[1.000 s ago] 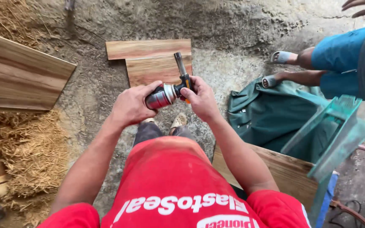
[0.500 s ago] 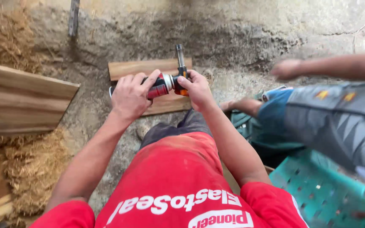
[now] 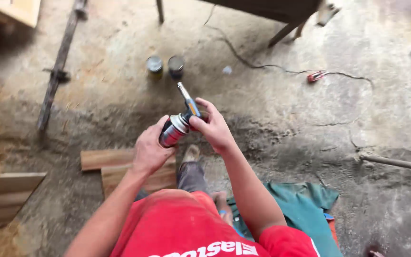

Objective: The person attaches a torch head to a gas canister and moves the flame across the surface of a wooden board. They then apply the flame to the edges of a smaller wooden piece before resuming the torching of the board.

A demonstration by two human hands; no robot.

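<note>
My left hand [image 3: 149, 151] grips a small metal gas canister [image 3: 173, 130] held out in front of my chest. My right hand [image 3: 212, 126] is closed on the torch head fitted to the canister's top, whose blue-and-silver nozzle [image 3: 187, 98] points up and away from me. Below my hands, two short wooden boards [image 3: 115, 167] lie on the dusty concrete floor. My red shirt [image 3: 186, 228] fills the bottom of the view.
Two small tins [image 3: 165, 66] stand on the floor ahead. A long clamp bar [image 3: 58, 66] lies at left, a cable with a red plug [image 3: 316, 76] at right. A green cloth [image 3: 300, 209] lies by my right side, stacked planks [image 3: 3, 195] at left, a pipe [image 3: 396, 163] at right.
My view has swung upward and forward, so the boards now lie below my hands and the tins appear. The other person at right is out of view. Both hands still hold the canister and torch.
</note>
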